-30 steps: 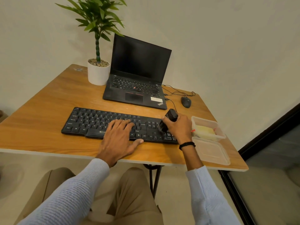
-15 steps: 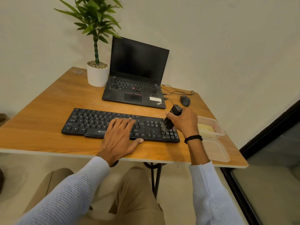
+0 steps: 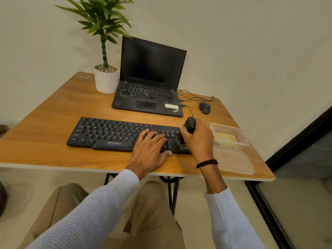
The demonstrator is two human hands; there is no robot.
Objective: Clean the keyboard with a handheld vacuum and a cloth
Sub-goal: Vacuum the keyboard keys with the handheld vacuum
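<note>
Head view check. TRAINEE: State grip and position.

TECH: Right hand [image 3: 197,139] is wrapped round the vacuum [image 3: 190,125], fingers curled about its body, lower end down at the right end of the keyboard [image 3: 107,133], right of frame centre. The hand hides the nozzle, so contact with the keys cannot be confirmed. Left hand [image 3: 149,150] lies flat just left of the vacuum, fingers straight and spread on the keys, thumb at the front edge. It grasps nothing.

TRAINEE: Fault risks from here?

TECH: Four, all judgement.
1. Keyboard creep: if the left hand lifts, the nozzle's push may slide the keyboard on the table [image 3: 53,112].
2. Snag: a cable [image 3: 188,109] runs from the right side of the laptop [image 3: 149,83] down to just behind the vacuum's top. A stroke toward the upper frame could catch it.
3. Knock-off: the right hand sits just beside the tub [image 3: 239,131], and the lid [image 3: 231,159] lies below it near the table's lower-right corner. A wide sweep right could push either over the edge.
4. Missed keys — those under the left hand stay uncleaned unless the hand is repositioned. Heavy pressure may also loosen a keycap.

TRAINEE: Cloth location?

TECH: A pale yellow item [image 3: 225,138] lies in the tub. It is probably the cloth, but this is not confirmed.
</note>
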